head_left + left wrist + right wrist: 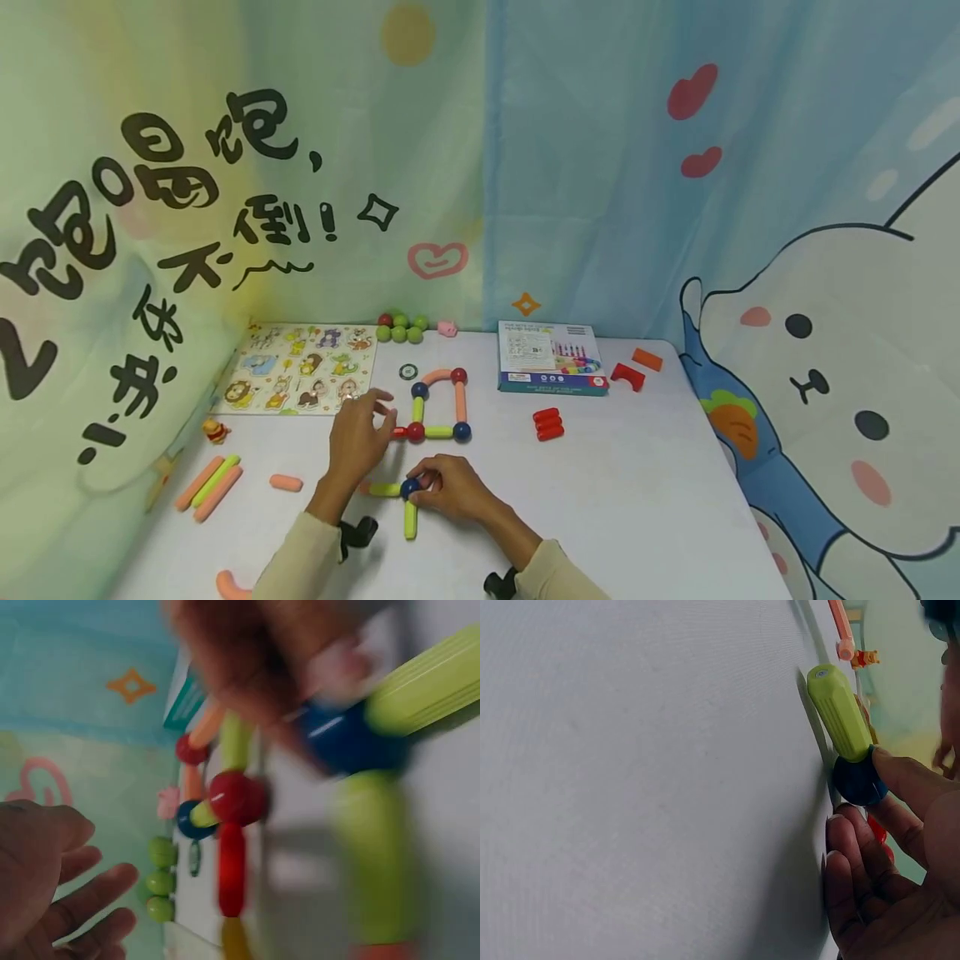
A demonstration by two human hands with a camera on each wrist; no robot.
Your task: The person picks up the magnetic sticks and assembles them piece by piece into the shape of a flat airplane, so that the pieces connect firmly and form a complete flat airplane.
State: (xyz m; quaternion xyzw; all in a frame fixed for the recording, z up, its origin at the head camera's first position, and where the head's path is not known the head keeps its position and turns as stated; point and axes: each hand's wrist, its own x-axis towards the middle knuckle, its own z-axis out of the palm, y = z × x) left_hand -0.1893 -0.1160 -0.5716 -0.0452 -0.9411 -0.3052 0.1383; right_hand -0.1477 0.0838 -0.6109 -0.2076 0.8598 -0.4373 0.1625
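Observation:
My right hand [456, 490] pinches a blue ball [859, 780] between thumb and fingers, close over the white table. Two yellow-green magnetic rods [386, 490] join that ball, one pointing left, one towards me; a peach piece [364, 487] is at the left one's far end. My left hand [357, 440], its fingers loosely spread, holds nothing in the left wrist view. It hovers beside a short red rod [232, 870] attached to a red ball [416, 432]. That ball is a corner of a closed frame of peach and yellow-green rods with red and blue balls.
Left are peach and green rods [217, 487], a short peach rod [286, 482] and a curved peach piece [231, 587]. Behind lie an animal picture board [300, 367], green balls [399, 334] and a box [551, 358]. Red rods [548, 424] and a red arch [628, 377] lie right.

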